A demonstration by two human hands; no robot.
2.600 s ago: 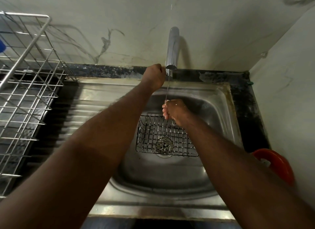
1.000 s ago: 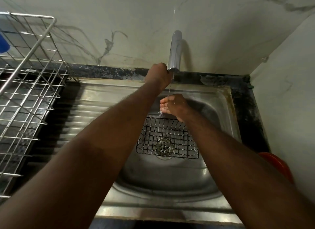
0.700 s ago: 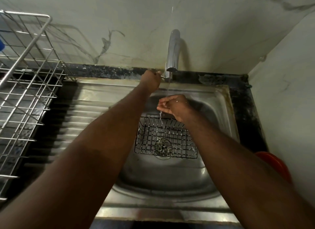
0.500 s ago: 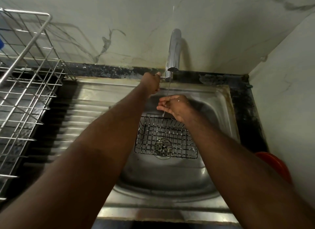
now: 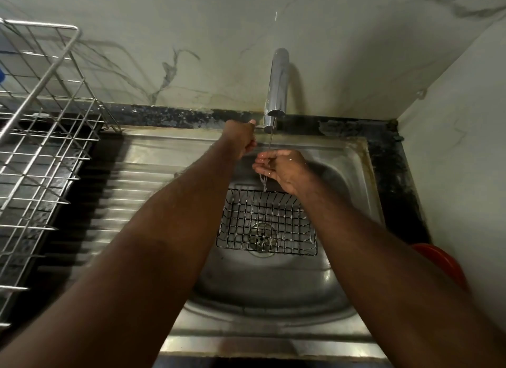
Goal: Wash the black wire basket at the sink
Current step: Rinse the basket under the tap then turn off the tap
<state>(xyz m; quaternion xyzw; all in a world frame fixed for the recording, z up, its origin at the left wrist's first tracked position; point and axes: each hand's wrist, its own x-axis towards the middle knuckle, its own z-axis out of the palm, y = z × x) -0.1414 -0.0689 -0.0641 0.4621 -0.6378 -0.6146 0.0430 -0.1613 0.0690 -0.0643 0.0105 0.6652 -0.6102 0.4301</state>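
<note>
The black wire basket sits flat over the drain of the steel sink. Left hand fingers are curled on the small metal tap lever. Right hand is loosely cupped under the thin water stream, holding nothing.

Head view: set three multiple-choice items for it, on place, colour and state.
1. The basket lies: A in the sink; B on the counter; C in a hand.
2. The round object at the right edge is: A green; B red; C white.
3. The tap is: A off; B running thinly; C gushing.

Key:
1. A: it sits on the sink floor with no hand touching it.
2. B: its rim shows red.
3. B: a thin stream falls onto the open right hand while the left hand grips the lever.
</note>
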